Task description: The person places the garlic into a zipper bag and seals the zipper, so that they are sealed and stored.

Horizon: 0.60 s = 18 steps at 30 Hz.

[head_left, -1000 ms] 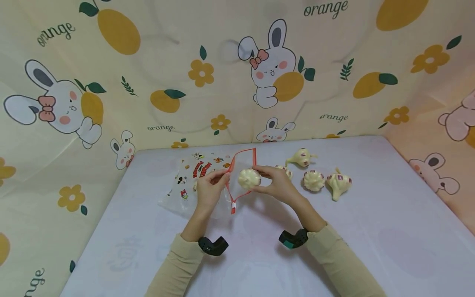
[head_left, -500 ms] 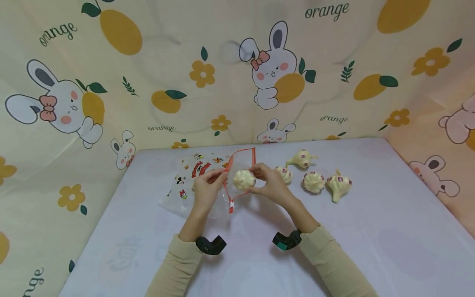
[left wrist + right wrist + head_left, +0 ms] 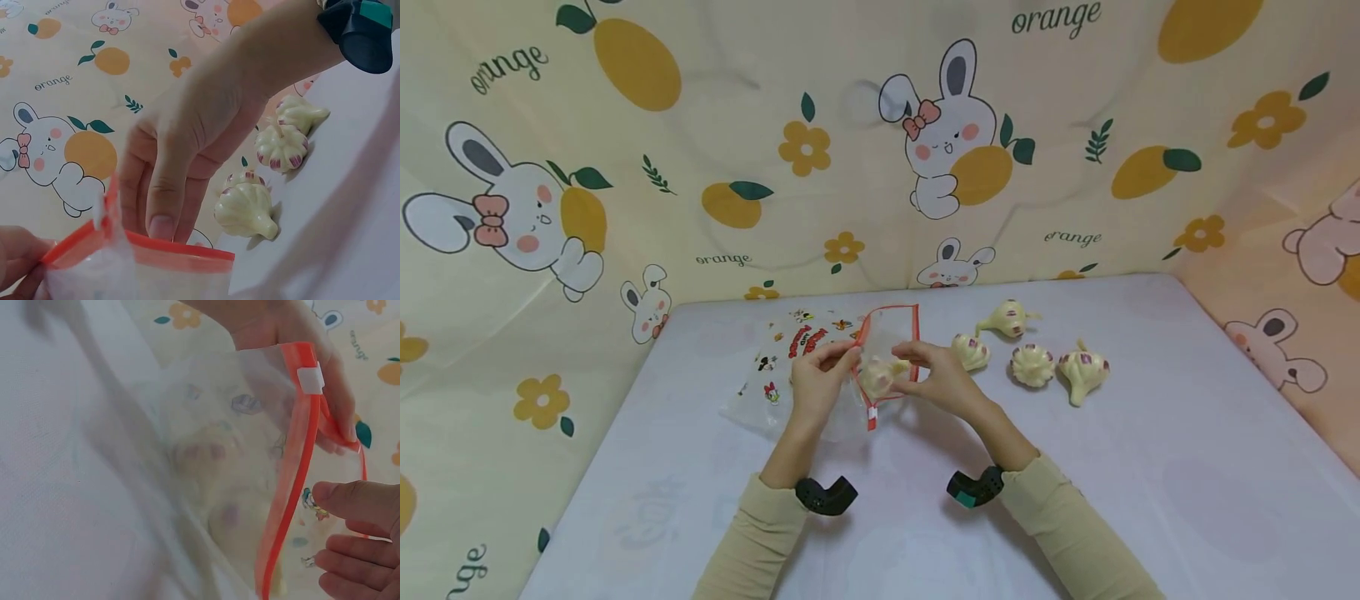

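My left hand [image 3: 816, 383] pinches the rim of a clear plastic zip bag [image 3: 752, 412] with cartoon prints and a red zip edge. Its mouth gapes to the right. Just inside the mouth lies a cream garlic bulb [image 3: 876, 379], seen through the plastic. My right hand [image 3: 943, 379] reaches into the opening, fingers spread and holding nothing, as the right wrist view shows its bare fingers [image 3: 356, 553]. Through the bag that view also shows blurred purple-marked garlic bulbs [image 3: 203, 453]. A white slider [image 3: 310, 380] sits at one end of the red zip.
Several more garlic bulbs [image 3: 1032, 367] with purple marks lie on the white table [image 3: 1150, 467] to the right of the bag. One garlic bulb [image 3: 972, 353] is close behind my right hand. A printed bunny-and-orange cloth [image 3: 850, 200] hangs behind the table.
My right hand has carried the garlic bulb left into the bag's mouth and let it go; the bulb now sits behind the plastic. The left hand keeps its pinch on the rim.
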### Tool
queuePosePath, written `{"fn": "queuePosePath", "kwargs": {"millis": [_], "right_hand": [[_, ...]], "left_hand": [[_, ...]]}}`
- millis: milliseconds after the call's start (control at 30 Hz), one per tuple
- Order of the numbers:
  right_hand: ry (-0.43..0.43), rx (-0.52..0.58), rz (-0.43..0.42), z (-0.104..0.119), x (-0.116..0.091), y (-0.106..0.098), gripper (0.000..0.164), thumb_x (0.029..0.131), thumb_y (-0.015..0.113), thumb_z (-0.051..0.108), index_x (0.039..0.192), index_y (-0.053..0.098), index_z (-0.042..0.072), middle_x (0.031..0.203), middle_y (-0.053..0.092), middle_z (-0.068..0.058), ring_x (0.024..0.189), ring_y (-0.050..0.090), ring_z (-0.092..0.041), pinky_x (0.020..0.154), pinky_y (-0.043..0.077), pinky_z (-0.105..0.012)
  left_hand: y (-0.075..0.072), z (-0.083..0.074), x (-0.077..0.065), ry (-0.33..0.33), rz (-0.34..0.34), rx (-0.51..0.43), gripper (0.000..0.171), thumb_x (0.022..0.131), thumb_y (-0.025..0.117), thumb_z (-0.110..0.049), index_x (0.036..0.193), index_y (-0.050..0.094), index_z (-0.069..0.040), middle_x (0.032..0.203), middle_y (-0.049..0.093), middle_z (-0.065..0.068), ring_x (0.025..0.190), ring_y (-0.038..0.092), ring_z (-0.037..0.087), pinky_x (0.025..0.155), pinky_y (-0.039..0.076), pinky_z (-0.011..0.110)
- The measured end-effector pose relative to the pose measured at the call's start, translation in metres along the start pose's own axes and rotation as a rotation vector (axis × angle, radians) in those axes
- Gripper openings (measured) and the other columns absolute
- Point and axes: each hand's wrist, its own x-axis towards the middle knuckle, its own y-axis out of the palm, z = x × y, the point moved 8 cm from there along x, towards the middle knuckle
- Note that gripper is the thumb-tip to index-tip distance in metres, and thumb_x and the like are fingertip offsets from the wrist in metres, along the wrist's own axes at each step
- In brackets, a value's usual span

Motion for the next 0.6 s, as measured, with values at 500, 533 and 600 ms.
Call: {"fn": "queuePosePath", "kwargs": {"millis": [500, 533, 600], "right_hand": [[0.025, 0.011, 0.003, -0.003, -0.002, -0.008, 0.042, 0.081, 0.076, 0.011, 0.119, 0.063, -0.002, 0.122, 0.066, -0.021, 0.115, 0.064, -0.036, 0.1, 0.051, -0.045], [0.026, 0.01, 0.0, -0.003, -0.002, -0.009, 0.042, 0.081, 0.076, 0.011, 0.118, 0.063, -0.002, 0.122, 0.066, -0.021, 0.115, 0.064, -0.036, 0.099, 0.051, -0.045], [0.026, 0.005, -0.011, -0.003, -0.003, -0.011, 0.041, 0.081, 0.076, 0.01, 0.118, 0.063, -0.002, 0.122, 0.067, -0.021, 0.114, 0.064, -0.035, 0.099, 0.051, -0.045]], "left_hand": [[0.002, 0.001, 0.0, 0.0, -0.003, -0.001, 0.02, 0.086, 0.07, -0.008, 0.102, 0.072, 0.004, 0.096, 0.073, 0.02, 0.067, 0.064, -0.004, 0.064, 0.052, 0.011], [0.002, 0.001, 0.0, -0.002, -0.001, 0.005, 0.02, 0.086, 0.07, -0.008, 0.103, 0.072, 0.003, 0.097, 0.073, 0.021, 0.067, 0.064, -0.004, 0.064, 0.052, 0.011], [0.002, 0.001, 0.0, -0.007, 0.004, 0.009, 0.019, 0.087, 0.07, -0.008, 0.103, 0.072, 0.002, 0.098, 0.073, 0.022, 0.068, 0.064, -0.004, 0.065, 0.052, 0.011]]}}
